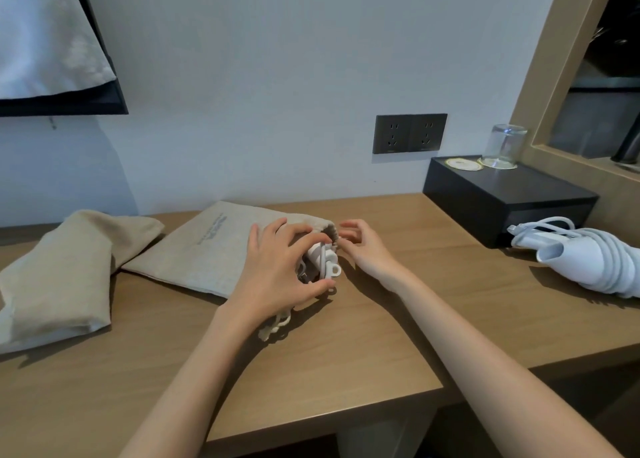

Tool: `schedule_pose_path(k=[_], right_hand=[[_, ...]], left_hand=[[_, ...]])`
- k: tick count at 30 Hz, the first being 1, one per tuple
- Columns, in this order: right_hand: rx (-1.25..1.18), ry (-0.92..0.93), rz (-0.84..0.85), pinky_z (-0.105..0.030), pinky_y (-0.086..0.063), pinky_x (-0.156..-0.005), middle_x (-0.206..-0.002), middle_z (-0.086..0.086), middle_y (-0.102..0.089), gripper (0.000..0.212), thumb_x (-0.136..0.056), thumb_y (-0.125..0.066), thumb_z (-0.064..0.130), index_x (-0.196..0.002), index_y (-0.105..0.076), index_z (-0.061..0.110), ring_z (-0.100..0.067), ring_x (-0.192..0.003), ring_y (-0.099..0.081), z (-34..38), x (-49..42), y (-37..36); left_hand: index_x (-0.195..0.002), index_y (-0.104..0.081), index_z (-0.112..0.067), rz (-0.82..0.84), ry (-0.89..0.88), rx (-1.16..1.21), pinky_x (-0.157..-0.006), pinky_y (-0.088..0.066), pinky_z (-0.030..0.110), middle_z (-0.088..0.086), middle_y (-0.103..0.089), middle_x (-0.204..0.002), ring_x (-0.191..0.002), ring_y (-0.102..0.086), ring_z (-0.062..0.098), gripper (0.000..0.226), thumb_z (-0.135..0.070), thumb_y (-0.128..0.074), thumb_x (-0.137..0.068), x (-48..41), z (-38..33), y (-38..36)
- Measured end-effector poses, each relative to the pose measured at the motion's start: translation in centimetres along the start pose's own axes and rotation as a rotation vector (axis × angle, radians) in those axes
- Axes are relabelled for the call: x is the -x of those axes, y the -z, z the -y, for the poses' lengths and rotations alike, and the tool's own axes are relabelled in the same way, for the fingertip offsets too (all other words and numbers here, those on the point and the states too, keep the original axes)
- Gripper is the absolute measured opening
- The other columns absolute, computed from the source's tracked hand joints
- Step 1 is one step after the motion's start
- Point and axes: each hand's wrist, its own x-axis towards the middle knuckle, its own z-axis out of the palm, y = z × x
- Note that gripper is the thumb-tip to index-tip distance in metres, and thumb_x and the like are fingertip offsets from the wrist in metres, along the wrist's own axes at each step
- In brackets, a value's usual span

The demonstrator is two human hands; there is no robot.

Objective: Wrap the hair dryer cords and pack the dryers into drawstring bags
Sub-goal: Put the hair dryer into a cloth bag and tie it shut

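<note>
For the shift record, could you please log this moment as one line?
left hand on bag mouth | right hand at rim | dryer part inside bag | second dryer unbagged

The table [363,336] is a warm mid-brown with a fine wood grain running along its length. The drawstring bag [207,253] lying on it is pale beige linen with small grey-blue printed lettering, and the second bag [65,277] at the left is a plain, slightly yellower beige. The hair dryer [588,260] at the right is white, its wrapped cord white as well. The box [502,198] by the wall is matt black. The twin wall socket [410,133] is dark grey against a pale blue-grey wall [277,77]. The coaster [464,164] is cream with a gold ring.
</note>
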Motion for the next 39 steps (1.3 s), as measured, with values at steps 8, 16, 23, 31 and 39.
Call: schedule_pose_path(k=[8,16,23,31,39], right_hand=[[0.248,0.082,-0.063,-0.027,-0.047,-0.076,-0.096,0.002,-0.061,0.010,-0.100,-0.048,0.017,-0.103,-0.057,0.013,-0.015,-0.089,-0.058,-0.2,0.2,-0.2],[0.314,0.081,-0.081,-0.045,-0.052,-0.075,-0.087,-0.010,-0.061,0.002,-0.097,-0.045,0.009,-0.097,-0.047,0.008,-0.026,-0.082,-0.062,0.0,3.8,3.4],[0.284,0.071,-0.116,-0.027,-0.048,-0.062,-0.080,-0.006,-0.057,0.007,-0.097,-0.052,0.015,-0.096,-0.047,0.010,-0.016,-0.070,-0.059,-0.6,7.2,7.2],[0.046,-0.005,-0.210,-0.015,-0.051,-0.059,-0.081,-0.008,-0.066,0.005,-0.092,-0.059,0.010,-0.092,-0.055,0.008,-0.009,-0.065,-0.065,-2.0,9.3,9.1],[-0.095,0.000,-0.260,-0.024,-0.050,-0.061,-0.076,-0.016,-0.067,0.008,-0.090,-0.063,0.009,-0.085,-0.058,0.005,-0.013,-0.064,-0.063,-2.3,10.1,8.2]], left_hand=[[-0.119,-0.052,-0.046,-0.027,0.039,-0.034,-0.105,-0.020,0.060,-0.015,-0.051,-0.130,-0.131,-0.038,0.027,0.063,-0.079,-0.050,-0.065,-0.1,-0.5,-0.5],[-0.128,-0.049,-0.050,0.012,-0.014,-0.073,-0.106,-0.014,0.070,-0.005,-0.033,-0.148,-0.140,-0.023,0.035,0.064,-0.075,-0.059,-0.070,-0.7,-2.5,-0.8],[-0.135,-0.040,-0.053,0.092,-0.216,-0.012,-0.110,-0.009,0.071,-0.001,-0.013,-0.159,-0.147,-0.004,0.036,0.058,-0.066,-0.055,-0.080,-2.4,-4.2,-1.5],[-0.114,-0.062,-0.029,-0.114,-0.301,-0.093,-0.104,-0.029,0.052,0.009,-0.032,-0.133,-0.122,-0.032,0.031,0.045,-0.051,-0.066,-0.075,-2.8,-8.2,-4.3],[-0.096,-0.068,-0.020,-0.159,-0.145,-0.021,-0.093,-0.040,0.050,0.016,-0.049,-0.137,-0.120,-0.046,0.037,0.020,-0.031,-0.072,-0.080,-3.4,-8.9,-5.9]])
